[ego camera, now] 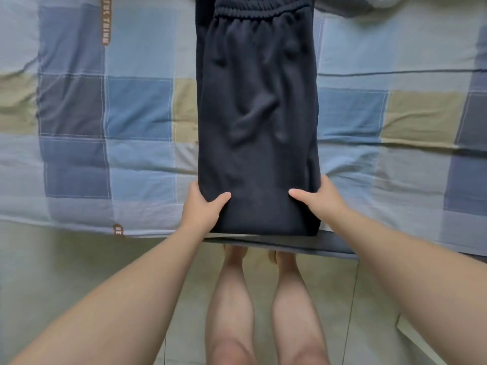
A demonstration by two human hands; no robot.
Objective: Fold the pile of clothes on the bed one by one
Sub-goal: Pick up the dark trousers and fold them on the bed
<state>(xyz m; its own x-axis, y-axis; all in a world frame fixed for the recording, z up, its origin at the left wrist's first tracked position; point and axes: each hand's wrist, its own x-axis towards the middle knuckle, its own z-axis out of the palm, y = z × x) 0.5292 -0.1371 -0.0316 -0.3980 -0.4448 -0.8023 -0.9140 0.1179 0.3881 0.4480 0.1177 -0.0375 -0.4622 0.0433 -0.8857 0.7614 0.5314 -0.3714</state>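
Two bare forearms reach over bare legs (pixel 233 299) and the tiled floor (pixel 52 272) to the bed's near edge. There the left hand (pixel 203 206) and right hand (pixel 320 200) each grip a near corner of the dark trousers (pixel 258 114), thumbs on top. The trousers lie lengthwise on the checked bedsheet (pixel 105 127), with the elastic waistband toward the far edge. Pale crumpled cloth (pixel 369 3) sits at the far right edge.
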